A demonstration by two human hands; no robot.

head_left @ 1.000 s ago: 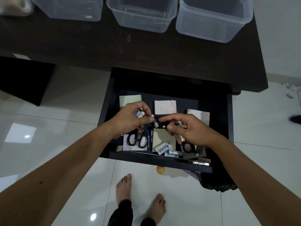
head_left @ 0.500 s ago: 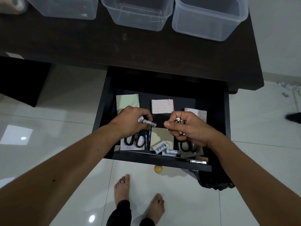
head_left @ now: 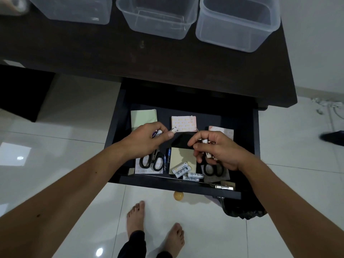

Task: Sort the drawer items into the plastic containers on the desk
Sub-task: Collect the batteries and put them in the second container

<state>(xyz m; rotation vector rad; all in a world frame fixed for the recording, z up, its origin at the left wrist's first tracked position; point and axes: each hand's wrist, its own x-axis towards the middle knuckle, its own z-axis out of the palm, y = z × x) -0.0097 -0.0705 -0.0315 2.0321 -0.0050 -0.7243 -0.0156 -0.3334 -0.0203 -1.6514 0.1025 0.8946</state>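
Both hands, left hand (head_left: 144, 140) and right hand (head_left: 216, 148), grip batteries (head_left: 206, 144) over the drawer (head_left: 255, 138).

Dark worktop (head_left: 74, 53) carries three clear plastic containers (head_left: 160, 17) along its far edge. Open drawer (head_left: 255, 131) holds batteries (head_left: 183, 169), scissors (head_left: 151, 162), notepads (head_left: 183, 123).

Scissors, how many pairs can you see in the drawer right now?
2. One pair of black scissors lies at the drawer's front left, just below the left hand. The other pair lies at the front right, partly covered by the right hand. More may be hidden.
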